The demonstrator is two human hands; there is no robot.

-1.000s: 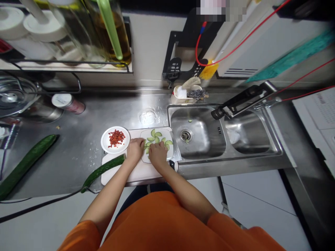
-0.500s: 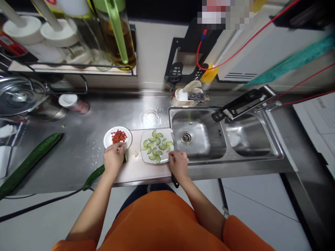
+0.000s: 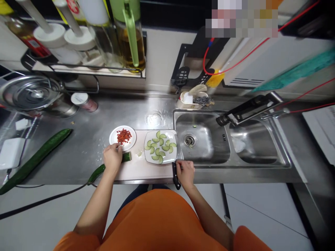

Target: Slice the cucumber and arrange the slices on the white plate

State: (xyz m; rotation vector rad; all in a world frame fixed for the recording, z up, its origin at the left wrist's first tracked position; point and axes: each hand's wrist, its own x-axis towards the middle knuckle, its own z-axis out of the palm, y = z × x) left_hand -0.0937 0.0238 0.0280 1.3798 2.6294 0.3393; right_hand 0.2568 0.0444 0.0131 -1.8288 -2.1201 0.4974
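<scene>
My left hand (image 3: 113, 158) is closed in a pinch at the near rim of a small white plate (image 3: 112, 137); whatever lies between the fingertips is too small to make out. Small red pieces, like goji berries (image 3: 124, 136), lie on that plate. Under my left wrist passes a cut cucumber (image 3: 126, 157), its flat end on the cutting board (image 3: 150, 171). My right hand (image 3: 185, 173), fingers curled, is beside a knife's black handle (image 3: 176, 176); its grasp is hidden. Between the hands, a squarish white plate (image 3: 149, 158) bears cucumber slices (image 3: 158, 157) arranged as pinwheels.
A whole cucumber (image 3: 39, 157) lies on the steel counter (image 3: 78, 148) at left. The double sink (image 3: 202, 139) with a black faucet (image 3: 235, 113) is at right. Behind are a lidded pot (image 3: 36, 94), a small jar (image 3: 84, 101) and a rack of bottles (image 3: 131, 45).
My right hand has left the near-right corner of the squarish plate and come down beside the knife handle. My left hand has drawn back slightly, uncovering the cucumber's cut end. The view has shifted.
</scene>
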